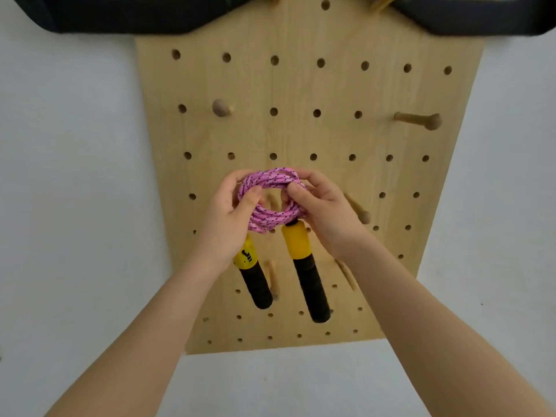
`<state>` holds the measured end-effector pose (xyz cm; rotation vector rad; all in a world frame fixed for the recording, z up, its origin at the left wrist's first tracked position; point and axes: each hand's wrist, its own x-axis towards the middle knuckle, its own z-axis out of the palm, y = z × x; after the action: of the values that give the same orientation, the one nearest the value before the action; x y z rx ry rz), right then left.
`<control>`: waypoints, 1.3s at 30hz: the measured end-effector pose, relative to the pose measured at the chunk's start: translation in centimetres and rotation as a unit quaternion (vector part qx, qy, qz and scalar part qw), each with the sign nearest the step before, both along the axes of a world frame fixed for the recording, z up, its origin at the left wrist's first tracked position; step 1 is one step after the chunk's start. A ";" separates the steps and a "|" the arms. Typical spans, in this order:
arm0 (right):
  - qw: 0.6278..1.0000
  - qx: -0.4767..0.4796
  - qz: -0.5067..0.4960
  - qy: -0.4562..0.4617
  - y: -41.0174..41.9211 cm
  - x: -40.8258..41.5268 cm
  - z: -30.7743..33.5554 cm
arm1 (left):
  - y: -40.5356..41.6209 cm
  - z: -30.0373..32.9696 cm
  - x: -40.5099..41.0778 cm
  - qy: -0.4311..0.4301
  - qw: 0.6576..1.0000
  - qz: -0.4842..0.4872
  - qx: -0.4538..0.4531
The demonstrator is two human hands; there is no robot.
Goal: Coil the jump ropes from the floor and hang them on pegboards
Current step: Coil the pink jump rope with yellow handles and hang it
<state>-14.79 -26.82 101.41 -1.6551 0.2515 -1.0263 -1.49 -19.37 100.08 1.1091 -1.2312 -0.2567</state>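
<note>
- Rope: a pink jump rope coil (272, 203) is held up flat against the wooden pegboard (307, 94), its two yellow-and-black handles (305, 272) hanging straight down below the loops.
- Key relation: a peg (273, 200) shows through the open middle of the coil, so the ring appears lined up with it; whether the loops already rest on it I cannot tell.
- Left hand (231, 215) grips the left side of the coil, thumb across the front of the strands and fingers curled behind.
- Right hand (323, 207) pinches the right side, thumb and fingertips closed on the bundle near where one handle joins.
- Both hands sit level and equally near the peg; neither has a free grip.
- Other pegs: a knobbed one (419, 120) upper right, another (222, 108) upper left, one (358, 209) just beside the right hand.
- Judged next: push the ring fully over the peg, then release so the handles' weight settles it.
</note>
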 end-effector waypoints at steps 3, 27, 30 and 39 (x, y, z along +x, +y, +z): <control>1.000 -0.014 0.009 -0.005 -0.9 3.4 3.0 | -0.9 3.0 3.2 -0.042 0.997 0.048 -0.037; 0.680 -0.432 -0.577 0.133 -9.8 15.8 7.3 | -13.2 8.5 13.8 -0.367 0.846 0.342 -0.179; 0.601 -0.473 -0.628 0.144 -10.7 14.7 5.7 | -13.3 7.9 13.9 -0.360 0.850 0.352 -0.156; 0.828 -0.318 -0.427 0.178 -7.0 14.2 4.9 | -11.5 6.7 14.2 -0.297 0.923 0.204 -0.136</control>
<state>-0.60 -33.86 106.31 -2.4265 1.0720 -1.5582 12.69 -30.84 106.79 1.2045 -1.4650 0.5964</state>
